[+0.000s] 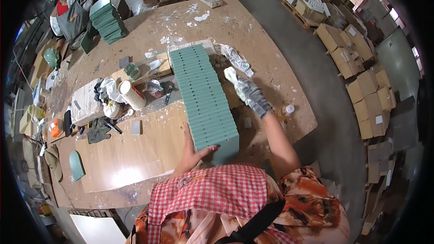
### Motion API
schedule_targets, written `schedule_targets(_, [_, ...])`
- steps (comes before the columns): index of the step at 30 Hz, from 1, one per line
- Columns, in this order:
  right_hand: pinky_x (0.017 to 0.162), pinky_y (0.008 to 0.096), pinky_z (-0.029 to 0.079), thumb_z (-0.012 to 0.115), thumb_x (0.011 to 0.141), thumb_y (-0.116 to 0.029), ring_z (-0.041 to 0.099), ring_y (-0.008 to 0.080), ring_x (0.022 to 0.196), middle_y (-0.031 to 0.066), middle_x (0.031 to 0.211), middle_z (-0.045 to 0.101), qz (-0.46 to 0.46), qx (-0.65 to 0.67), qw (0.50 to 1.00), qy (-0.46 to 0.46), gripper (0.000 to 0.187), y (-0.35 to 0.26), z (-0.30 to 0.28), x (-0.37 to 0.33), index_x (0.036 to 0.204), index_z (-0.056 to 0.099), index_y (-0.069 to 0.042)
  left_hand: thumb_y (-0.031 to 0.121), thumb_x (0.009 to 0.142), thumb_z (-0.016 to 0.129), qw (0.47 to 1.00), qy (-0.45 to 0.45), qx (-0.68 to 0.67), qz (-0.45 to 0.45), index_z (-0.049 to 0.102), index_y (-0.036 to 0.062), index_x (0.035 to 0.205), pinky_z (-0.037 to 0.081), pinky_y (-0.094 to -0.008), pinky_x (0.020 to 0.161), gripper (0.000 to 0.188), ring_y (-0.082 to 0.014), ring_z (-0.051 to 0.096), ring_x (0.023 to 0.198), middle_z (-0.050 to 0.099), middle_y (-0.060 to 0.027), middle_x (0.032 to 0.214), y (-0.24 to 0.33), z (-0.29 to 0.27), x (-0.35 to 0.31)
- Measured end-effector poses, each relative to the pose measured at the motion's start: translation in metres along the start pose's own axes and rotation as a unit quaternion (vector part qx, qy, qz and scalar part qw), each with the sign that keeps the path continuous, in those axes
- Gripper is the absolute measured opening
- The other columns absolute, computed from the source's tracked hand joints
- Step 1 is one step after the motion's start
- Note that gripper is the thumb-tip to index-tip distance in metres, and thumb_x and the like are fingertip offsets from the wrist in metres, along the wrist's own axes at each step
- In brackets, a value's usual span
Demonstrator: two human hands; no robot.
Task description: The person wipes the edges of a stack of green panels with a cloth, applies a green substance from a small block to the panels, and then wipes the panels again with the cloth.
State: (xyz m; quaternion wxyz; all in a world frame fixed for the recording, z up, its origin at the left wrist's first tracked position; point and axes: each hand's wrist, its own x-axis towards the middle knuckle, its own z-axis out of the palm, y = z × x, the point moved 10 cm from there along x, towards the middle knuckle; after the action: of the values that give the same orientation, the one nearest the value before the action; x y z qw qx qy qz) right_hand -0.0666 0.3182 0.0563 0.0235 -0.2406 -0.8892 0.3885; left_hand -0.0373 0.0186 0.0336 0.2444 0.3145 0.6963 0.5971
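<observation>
Stained table [260, 36] underneath, grey floor [289, 31] past the edge to the right of the stack [205, 95]. Long, green and ridged, set mid-table, running away from the checked apron [212, 185]. Looks like steadying the stack's near end while tending its right side. Bare left hand [192, 153] at the near left corner, fingers loosely extended along the side, thumb over the near end. Gloved right hand [251, 96] just right of the stack; cannot tell whether clasping a pale cloth or merely coated at the fingertips. Probably calls next for keeping the row square and reaching in lightly from the right. Cramped left of the stack by a cup [154, 88] and tub [131, 95]; roomier right, bar a rag [235, 58] and bottle [287, 109].
</observation>
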Motion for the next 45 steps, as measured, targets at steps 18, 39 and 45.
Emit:
schedule_targets(18, [0.1,0.0345,0.039,0.049,0.094,-0.03,0.049,0.0244,0.12,0.0183,0.134,0.047,-0.093,-0.032,0.989,0.111,0.051,-0.006,0.07,-0.085,0.138,0.038,-0.007,0.022,0.07,0.081,0.994,0.048,0.097,0.01,0.003,-0.0086,0.146,0.013,-0.0383,0.116,0.113,-0.0378,0.01,0.144,0.008,-0.0315,0.152,0.004,0.004,0.007])
schedule_targets(39, [0.094,0.0287,0.042,0.052,0.094,-0.017,0.053,0.0171,0.104,0.0097,0.115,0.058,0.066,0.371,0.915,0.141,0.036,0.036,0.089,-0.195,0.127,0.052,0.0,0.015,0.079,0.076,0.993,-0.024,-0.04,-0.108,0.022,-0.0061,0.143,0.016,-0.0399,0.115,0.087,-0.0334,0.013,0.144,0.018,-0.0283,0.151,-0.071,0.038,-0.03])
schedule_targets(45, [0.09,0.0262,0.043,0.054,0.096,-0.023,0.054,0.0141,0.1,0.0078,0.113,0.059,0.126,0.479,0.858,0.132,0.038,0.018,0.104,-0.176,0.125,0.053,0.001,0.009,0.083,0.072,0.989,-0.014,-0.106,-0.103,0.011,-0.0067,0.145,0.035,-0.0363,0.106,0.088,-0.0283,0.042,0.128,0.038,-0.0251,0.14,-0.066,0.028,-0.035])
